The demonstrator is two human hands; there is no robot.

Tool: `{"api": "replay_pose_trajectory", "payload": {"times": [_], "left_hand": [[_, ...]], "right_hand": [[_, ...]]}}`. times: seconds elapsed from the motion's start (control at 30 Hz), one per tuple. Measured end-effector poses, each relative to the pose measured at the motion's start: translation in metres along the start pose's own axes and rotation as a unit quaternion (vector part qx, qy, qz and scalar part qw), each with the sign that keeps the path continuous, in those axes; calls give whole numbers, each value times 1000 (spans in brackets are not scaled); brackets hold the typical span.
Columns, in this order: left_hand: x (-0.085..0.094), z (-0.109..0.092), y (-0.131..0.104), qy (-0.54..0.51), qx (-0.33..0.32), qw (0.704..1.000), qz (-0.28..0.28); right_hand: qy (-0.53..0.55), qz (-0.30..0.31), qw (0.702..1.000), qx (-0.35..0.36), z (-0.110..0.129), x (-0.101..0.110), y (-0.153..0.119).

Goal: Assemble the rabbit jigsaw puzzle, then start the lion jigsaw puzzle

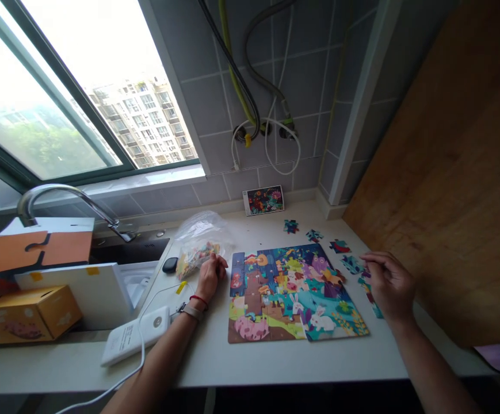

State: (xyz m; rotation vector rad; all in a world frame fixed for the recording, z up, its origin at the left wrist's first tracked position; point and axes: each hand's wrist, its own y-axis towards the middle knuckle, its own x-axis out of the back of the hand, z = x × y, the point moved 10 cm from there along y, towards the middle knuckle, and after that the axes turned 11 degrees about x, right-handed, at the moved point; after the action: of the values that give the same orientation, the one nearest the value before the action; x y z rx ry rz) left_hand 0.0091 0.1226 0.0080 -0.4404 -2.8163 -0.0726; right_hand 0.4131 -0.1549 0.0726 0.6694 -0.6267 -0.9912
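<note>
A colourful puzzle (284,293) with animals lies mostly assembled on the white counter. Beside its left edge rests my left hand (210,279), fingers curled, next to the plastic bag (200,244) of pieces; nothing shows in it. My right hand (390,284) is over the right side of the counter with fingers pinched together, close to the loose pieces; whatever is between its fingertips is hidden. Several loose pieces lie in an arc behind and right of the puzzle, among them a dark blue one (291,226), a red one (340,246) and a teal one (352,264).
A picture card (264,200) leans on the back wall. At left are a white power bank (137,336) with a cable, a black object (170,265), an orange box (27,313), a white board (90,293) and a sink (146,253) with its faucet. A wooden panel (461,172) borders the right.
</note>
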Motion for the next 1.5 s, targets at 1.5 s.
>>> {"api": "replay_pose_trajectory", "payload": {"times": [1.5], "left_hand": [[-11,-22,-16,121,-85,989,20]], "right_hand": [[22,138,969,-205,-50,-42,-26]]}}
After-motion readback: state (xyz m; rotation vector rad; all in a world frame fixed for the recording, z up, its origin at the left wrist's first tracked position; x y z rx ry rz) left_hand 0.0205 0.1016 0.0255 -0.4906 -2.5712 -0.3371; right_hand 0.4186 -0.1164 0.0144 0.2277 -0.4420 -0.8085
